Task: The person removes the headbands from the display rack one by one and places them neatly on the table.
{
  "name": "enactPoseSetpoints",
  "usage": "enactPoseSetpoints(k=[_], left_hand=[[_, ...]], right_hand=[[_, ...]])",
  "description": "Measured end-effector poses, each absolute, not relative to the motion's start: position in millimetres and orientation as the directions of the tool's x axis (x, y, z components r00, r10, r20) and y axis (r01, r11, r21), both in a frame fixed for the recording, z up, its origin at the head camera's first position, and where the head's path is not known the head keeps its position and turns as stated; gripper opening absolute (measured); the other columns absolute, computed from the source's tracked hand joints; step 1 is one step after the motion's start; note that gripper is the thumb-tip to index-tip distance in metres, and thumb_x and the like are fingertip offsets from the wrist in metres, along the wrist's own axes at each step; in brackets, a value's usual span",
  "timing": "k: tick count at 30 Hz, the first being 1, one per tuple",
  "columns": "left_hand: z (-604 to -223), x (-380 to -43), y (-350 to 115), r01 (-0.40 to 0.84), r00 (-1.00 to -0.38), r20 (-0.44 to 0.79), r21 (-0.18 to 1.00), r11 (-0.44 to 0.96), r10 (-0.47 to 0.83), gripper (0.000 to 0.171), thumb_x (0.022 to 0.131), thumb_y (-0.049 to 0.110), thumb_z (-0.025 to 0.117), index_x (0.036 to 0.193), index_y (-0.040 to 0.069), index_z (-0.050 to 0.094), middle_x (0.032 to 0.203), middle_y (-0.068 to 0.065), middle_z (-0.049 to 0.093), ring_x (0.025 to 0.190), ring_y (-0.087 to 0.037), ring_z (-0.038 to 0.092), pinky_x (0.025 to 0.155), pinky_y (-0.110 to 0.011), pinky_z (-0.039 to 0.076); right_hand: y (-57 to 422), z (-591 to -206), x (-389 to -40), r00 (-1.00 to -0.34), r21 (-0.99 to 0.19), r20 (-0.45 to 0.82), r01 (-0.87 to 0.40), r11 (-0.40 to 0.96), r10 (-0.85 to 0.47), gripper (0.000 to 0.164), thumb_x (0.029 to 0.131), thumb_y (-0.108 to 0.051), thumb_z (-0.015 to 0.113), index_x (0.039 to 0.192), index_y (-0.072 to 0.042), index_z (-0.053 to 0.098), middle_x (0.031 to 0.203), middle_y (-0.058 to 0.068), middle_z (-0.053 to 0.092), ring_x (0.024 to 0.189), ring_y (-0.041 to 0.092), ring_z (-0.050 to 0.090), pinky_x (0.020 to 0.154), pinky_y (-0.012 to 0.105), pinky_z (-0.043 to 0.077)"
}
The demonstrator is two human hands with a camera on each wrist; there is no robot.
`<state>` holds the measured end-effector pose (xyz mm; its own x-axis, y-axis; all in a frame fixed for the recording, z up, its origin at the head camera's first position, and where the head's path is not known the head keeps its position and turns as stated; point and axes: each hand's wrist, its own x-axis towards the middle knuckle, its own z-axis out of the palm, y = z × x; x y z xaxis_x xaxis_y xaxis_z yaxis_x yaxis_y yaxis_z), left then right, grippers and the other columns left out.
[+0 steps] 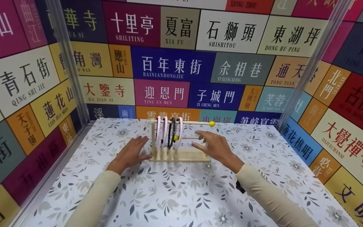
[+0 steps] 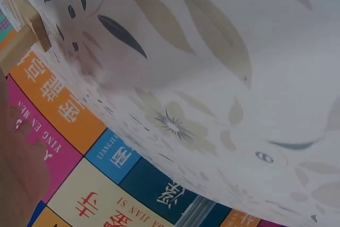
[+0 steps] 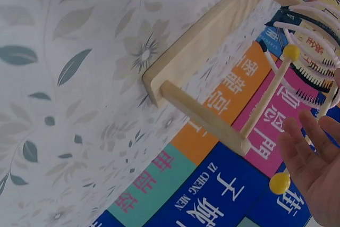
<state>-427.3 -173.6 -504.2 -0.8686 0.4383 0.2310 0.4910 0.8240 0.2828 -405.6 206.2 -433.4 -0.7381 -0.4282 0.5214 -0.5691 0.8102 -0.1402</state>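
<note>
A small wooden rack (image 1: pixel 194 156) stands on the table, with an upper rod, a lower rod and yellow ball ends (image 1: pixel 212 124). Several toothed headbands hang on it at the left, pale pink ones (image 1: pixel 158 134) and black ones (image 1: pixel 171 135). My left hand (image 1: pixel 129 154) lies beside the rack's left post, fingers stretched; whether the thumb touches the base I cannot tell. To the right of the headbands, my right hand (image 1: pixel 216 145) is raised near the lower rod, fingers loosely bent around nothing. In the right wrist view the headbands (image 3: pixel 313 78) are partly cut off by the edge.
A white leaf-patterned cloth (image 1: pixel 169 192) covers the table. Walls with coloured name panels (image 1: pixel 173 66) rise behind and at both sides, with clear corner strips (image 1: pixel 69 63) between them. A dark object (image 1: pixel 240 186) shows under the right forearm.
</note>
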Motion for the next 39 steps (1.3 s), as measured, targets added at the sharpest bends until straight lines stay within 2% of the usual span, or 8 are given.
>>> enactPoseSetpoints(k=[13,20,26,34,39], left_hand=[[-523,-431,-165,0.483,-0.874,0.268,0.381,0.788,0.406,0.074,0.099,0.041,0.07,0.156,0.005,0.043,0.158,-0.019,0.045,0.153,-0.041,0.029,0.125,-0.055,0.018],[-529,-432,-162,0.428,-0.904,0.196,0.413,0.804,0.38,0.07,0.099,0.041,0.069,0.155,0.007,0.046,0.153,-0.015,0.053,0.153,-0.038,0.03,0.125,-0.055,0.021],[-535,-438,-161,0.439,-0.899,0.198,0.408,0.801,0.392,0.066,0.099,0.043,0.069,0.153,0.01,0.05,0.149,-0.011,0.057,0.151,-0.037,0.034,0.124,-0.054,0.023],[-536,-438,-158,0.362,-0.931,0.125,0.457,0.812,0.344,0.063,0.099,0.045,0.068,0.154,0.019,0.051,0.154,-0.007,0.053,0.153,-0.034,0.03,0.124,-0.055,0.023],[-535,-439,-159,0.399,-0.915,0.154,0.471,0.787,0.372,0.056,0.099,0.041,0.069,0.149,0.02,0.057,0.15,-0.006,0.057,0.152,-0.036,0.032,0.123,-0.055,0.024]], right_hand=[[175,-441,-408,-0.687,-0.187,0.554,-0.653,0.734,-0.47,0.05,0.093,-0.049,0.076,0.131,-0.017,0.072,0.1,0.002,0.077,0.079,0.014,0.072,0.058,0.03,0.056],[162,-450,-411,-0.668,-0.187,0.576,-0.669,0.72,-0.471,0.047,0.091,-0.047,0.08,0.123,-0.013,0.076,0.096,0.006,0.078,0.077,0.022,0.073,0.061,0.033,0.058],[155,-456,-413,-0.668,-0.183,0.605,-0.646,0.741,-0.432,0.044,0.088,-0.046,0.082,0.118,-0.015,0.078,0.095,0.003,0.079,0.073,0.014,0.071,0.063,0.03,0.056],[149,-465,-415,-0.683,-0.202,0.607,-0.628,0.751,-0.408,0.035,0.087,-0.044,0.083,0.107,-0.016,0.081,0.093,0.0,0.079,0.07,0.01,0.071,0.059,0.026,0.056],[145,-465,-416,-0.688,-0.223,0.611,-0.624,0.749,-0.392,0.028,0.088,-0.043,0.082,0.1,-0.018,0.082,0.089,-0.001,0.079,0.066,0.009,0.071,0.057,0.027,0.056]])
